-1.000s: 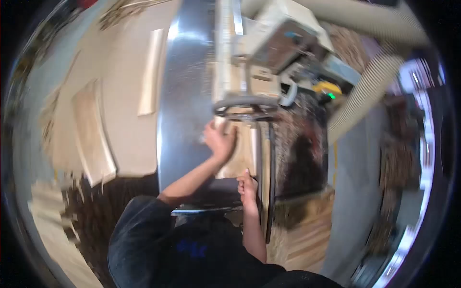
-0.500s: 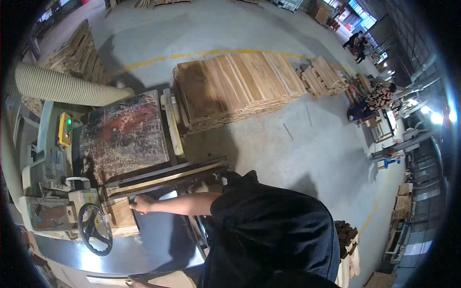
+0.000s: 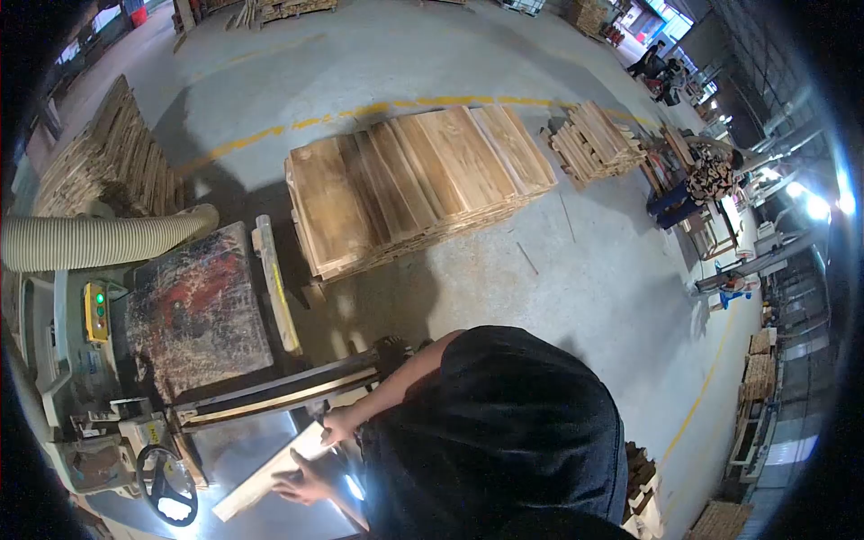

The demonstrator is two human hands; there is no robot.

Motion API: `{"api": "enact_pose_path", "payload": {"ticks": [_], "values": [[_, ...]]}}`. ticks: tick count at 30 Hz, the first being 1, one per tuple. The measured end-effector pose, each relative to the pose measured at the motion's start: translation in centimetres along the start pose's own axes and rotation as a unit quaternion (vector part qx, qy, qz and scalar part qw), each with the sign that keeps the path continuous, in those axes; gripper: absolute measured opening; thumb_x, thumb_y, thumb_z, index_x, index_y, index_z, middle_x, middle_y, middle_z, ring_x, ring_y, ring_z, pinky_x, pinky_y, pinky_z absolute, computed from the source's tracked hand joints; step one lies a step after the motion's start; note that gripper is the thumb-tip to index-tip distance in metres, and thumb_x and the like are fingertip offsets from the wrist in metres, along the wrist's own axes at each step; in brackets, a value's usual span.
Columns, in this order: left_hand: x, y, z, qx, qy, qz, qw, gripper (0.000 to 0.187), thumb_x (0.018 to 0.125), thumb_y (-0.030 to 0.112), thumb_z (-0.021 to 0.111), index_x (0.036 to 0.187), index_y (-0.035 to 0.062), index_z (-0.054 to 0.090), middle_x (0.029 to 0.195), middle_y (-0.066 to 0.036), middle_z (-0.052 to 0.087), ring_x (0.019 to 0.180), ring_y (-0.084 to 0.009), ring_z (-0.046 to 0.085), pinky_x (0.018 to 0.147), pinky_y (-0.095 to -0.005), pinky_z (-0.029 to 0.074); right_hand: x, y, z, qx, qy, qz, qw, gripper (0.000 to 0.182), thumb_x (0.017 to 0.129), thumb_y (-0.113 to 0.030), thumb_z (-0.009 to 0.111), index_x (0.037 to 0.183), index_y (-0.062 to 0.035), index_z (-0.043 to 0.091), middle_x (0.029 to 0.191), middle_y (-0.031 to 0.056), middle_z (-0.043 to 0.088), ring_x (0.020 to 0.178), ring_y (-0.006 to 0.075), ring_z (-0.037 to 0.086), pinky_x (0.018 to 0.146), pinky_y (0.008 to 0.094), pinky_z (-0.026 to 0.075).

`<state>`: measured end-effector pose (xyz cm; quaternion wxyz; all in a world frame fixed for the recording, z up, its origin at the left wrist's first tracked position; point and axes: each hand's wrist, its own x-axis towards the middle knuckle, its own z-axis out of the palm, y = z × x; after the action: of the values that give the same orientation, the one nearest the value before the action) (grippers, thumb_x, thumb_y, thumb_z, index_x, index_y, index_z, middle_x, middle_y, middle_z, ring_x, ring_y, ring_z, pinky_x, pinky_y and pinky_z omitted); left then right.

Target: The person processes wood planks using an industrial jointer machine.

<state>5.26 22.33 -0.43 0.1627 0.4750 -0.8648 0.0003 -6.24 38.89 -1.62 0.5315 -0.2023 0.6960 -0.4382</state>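
Observation:
A pale wooden board [image 3: 261, 481] lies slanted over the machine's smooth metal table [image 3: 238, 441]. My right hand [image 3: 337, 427] is closed around the board's end nearest my body. Farther along, my left hand [image 3: 304, 481] grips its long side, with thumb and fingers apart at the edge. Left of the board stands the machine's black handwheel [image 3: 166, 484]. A long light wood strip [image 3: 288, 401] runs along the side of the table, just beyond my right hand.
A sawdust-covered machine top [image 3: 200, 315] sits beside a thick ribbed hose [image 3: 99, 243] and a yellow switch box [image 3: 96, 312] with green lights. Large stacked boards [image 3: 418, 180] stand on the floor, with a smaller stack [image 3: 594, 139] behind. One person [image 3: 706, 180] works at the far right.
My right hand has left the board beside the handwheel and drawn back toward my body. My left hand has come up from the lower edge; both now hold one board. The view has shifted.

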Motion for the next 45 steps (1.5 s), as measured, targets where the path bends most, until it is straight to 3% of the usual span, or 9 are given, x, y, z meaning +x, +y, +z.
{"api": "enact_pose_path", "payload": {"ticks": [13,17,18,19,20,25,33,39,45], "values": [[1.5,7.1,6.8,-0.104,-0.101,0.05,0.988,0.074,0.092,0.066,0.046,0.147,0.0169,0.044,0.16,-0.019,0.021,0.148,-0.0345,0.021,0.11,-0.0628,0.023,-1.4,4.7,-0.4,0.273,-0.014,0.105,0.956,0.053,0.097,-0.054,0.045,0.122,-0.0068,0.052,0.098,0.018,0.07,0.054,0.0203,0.065,0.039,0.0289,0.043],[3.0,10.1,1.4,-0.258,-0.157,0.021,0.953,0.059,0.088,0.028,0.065,0.137,-0.0003,0.051,0.117,-0.022,0.065,0.102,-0.0332,0.061,0.095,-0.0434,0.047,-0.4,5.8,-0.2,0.246,-0.103,0.026,0.963,0.051,0.098,-0.046,0.047,0.134,-0.0096,0.043,0.084,0.0131,0.069,0.046,0.015,0.056,0.039,0.0285,0.047],[3.8,12.6,-3.2,-0.277,-0.256,-0.061,0.924,0.059,0.083,0.021,0.068,0.135,-0.0016,0.052,0.108,-0.022,0.067,0.087,-0.0314,0.062,0.088,-0.0445,0.051,-1.3,3.5,-1.2,0.182,-0.089,0.049,0.978,0.04,0.095,-0.03,0.053,0.129,-0.009,0.047,0.072,0.0067,0.065,0.047,0.014,0.057,0.04,0.0286,0.048],[4.3,11.5,-1.6,-0.257,-0.195,-0.041,0.946,0.061,0.083,0.029,0.067,0.135,0.0007,0.052,0.124,-0.024,0.058,0.108,-0.0369,0.055,0.1,-0.0459,0.042,-0.7,1.4,-1.5,0.156,-0.038,0.122,0.979,0.036,0.09,-0.014,0.056,0.125,-0.0083,0.051,0.066,0.005,0.063,0.048,0.0129,0.058,0.037,0.0266,0.045],[5.3,10.3,-0.4,-0.239,-0.184,-0.045,0.952,0.064,0.084,0.035,0.066,0.137,0.0028,0.05,0.136,-0.025,0.048,0.125,-0.0381,0.042,0.108,-0.047,0.031,1.7,3.3,-0.1,0.218,-0.018,0.066,0.973,0.009,0.083,-0.007,0.063,0.091,-0.0034,0.065,0.056,0.0027,0.059,0.043,0.0133,0.057,0.037,0.0264,0.044],[9.5,7.7,2.9,-0.179,-0.082,-0.01,0.98,0.07,0.084,0.055,0.064,0.141,0.0147,0.051,0.153,-0.024,0.034,0.146,-0.0338,0.026,0.114,-0.0559,0.018,2.3,-5.3,-1.9,0.199,-0.003,0.186,0.962,0.056,0.102,-0.05,0.041,0.09,0.0,0.062,0.065,0.0044,0.061,0.045,0.0118,0.054,0.034,0.0216,0.03],[17.2,4.9,3.1,-0.237,-0.072,-0.016,0.969,0.064,0.083,0.049,0.066,0.136,0.0141,0.056,0.148,-0.024,0.04,0.143,-0.0349,0.031,0.113,-0.0568,0.02,8.6,-10.6,-0.2,0.154,0.065,0.192,0.967,0.055,0.097,-0.053,0.051,0.08,-0.0023,0.063,0.057,-0.0008,0.049,0.042,0.0084,0.045,0.033,0.0199,0.026],[21.0,-8.5,2.2,-0.291,-0.107,0.11,0.944,0.058,0.084,0.041,0.069,0.136,0.0189,0.057,0.153,-0.018,0.036,0.142,-0.0361,0.033,0.111,-0.0538,0.028,12.0,-12.7,0.3,0.136,0.07,0.169,0.974,0.057,0.099,-0.055,0.047,0.087,-0.0005,0.061,0.059,0.0003,0.05,0.044,0.0083,0.045,0.034,0.0202,0.027],[10.9,-35.0,-4.6,-0.026,0.182,-0.317,0.931,0.064,0.078,0.034,0.075,0.137,0.0176,0.055,0.148,-0.027,0.038,0.137,-0.0409,0.036,0.104,-0.0536,0.035,17.4,-13.7,-0.3,0.17,0.054,0.181,0.967,0.057,0.098,-0.056,0.048,0.098,-0.0005,0.061,0.066,-0.0019,0.047,0.05,0.0078,0.043,0.037,0.0199,0.027]]}}
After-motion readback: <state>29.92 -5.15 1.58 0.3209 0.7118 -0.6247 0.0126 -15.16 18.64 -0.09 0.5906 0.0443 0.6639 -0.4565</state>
